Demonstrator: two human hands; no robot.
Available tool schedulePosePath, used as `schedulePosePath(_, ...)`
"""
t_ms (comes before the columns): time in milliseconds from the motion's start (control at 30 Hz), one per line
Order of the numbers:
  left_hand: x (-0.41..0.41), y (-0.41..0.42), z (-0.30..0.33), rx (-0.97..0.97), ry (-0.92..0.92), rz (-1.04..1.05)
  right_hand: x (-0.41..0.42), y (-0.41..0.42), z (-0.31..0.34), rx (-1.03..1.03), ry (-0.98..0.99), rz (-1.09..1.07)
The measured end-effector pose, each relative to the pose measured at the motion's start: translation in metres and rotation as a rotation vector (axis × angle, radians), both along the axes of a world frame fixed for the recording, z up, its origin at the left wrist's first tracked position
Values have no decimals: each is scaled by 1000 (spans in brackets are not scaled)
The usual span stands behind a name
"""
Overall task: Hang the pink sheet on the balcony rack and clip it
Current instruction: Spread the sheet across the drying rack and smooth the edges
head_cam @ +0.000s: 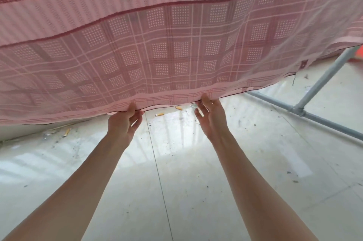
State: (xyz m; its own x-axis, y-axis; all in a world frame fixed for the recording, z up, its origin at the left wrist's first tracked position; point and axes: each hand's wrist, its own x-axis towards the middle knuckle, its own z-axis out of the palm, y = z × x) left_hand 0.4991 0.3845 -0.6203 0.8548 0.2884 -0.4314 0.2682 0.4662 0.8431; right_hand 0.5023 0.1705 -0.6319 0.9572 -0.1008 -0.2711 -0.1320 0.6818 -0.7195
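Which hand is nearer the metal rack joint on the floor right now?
Right. The right hand touches the pink sheet hem, on the same side as the rack joint. The left hand grips the hem further left, beyond the right hand.

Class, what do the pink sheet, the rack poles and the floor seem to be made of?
Pink sheet: thin woven cloth, probably cotton; light shines through it.
Rack poles: grey metal, dull finish, with a clamp joint.
Floor: glossy pale tiles, perhaps ceramic; reflections and grout lines show.
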Motion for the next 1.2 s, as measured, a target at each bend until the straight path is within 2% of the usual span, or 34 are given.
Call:
schedulePosePath(367,4,1,-15,85,49,25,9,-2,-22,-16,84,19)
schedulePosePath(533,15,1,-9,-75,0,93,21,6,-15,-43,98,38)
schedulePosePath(633,13,-4,-14,-154,7,18,17,2,-19,69,103,77)
schedulePosePath(767,15,-24,-17,-227,-20,-110,13,-33,-15,242,54,39)
schedulePosePath(1033,46,-118,-4,-319,-11,-345,48,-139,15,234,-3,-144)
schedulePosePath(1200,73,-176,4,-371,-19,-329,79,-187,34,105,20,-53)
